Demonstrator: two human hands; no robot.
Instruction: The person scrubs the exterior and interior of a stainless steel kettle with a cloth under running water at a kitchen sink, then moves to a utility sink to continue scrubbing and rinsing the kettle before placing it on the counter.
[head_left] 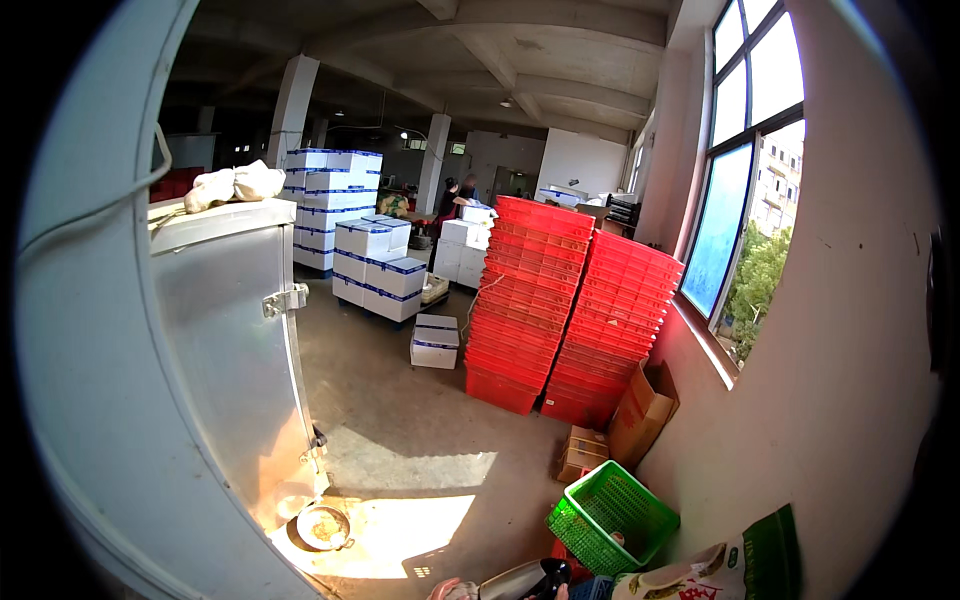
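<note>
At the bottom edge, a small part of my left hand [455, 590] shows, its fingers closed at the end of a silvery metal object [512, 582]. A glossy black part [549, 576] forms the object's right end; its kind cannot be made out. Of my right hand [562, 593] only a sliver appears beside the black part, with the fingers hidden. A green plastic crate [580, 535] stands just beyond, with a small pale thing inside. To the right lies a printed white and green sack [690, 580].
Tall stacks of red crates [527, 300] stand ahead, with cardboard boxes [583, 452] beside them. At left is a metal cabinet [225, 340], a round pan [323, 526] on the floor below. White boxes [375, 265] are piled farther back, near people [455, 195]. A window [722, 220] opens at right.
</note>
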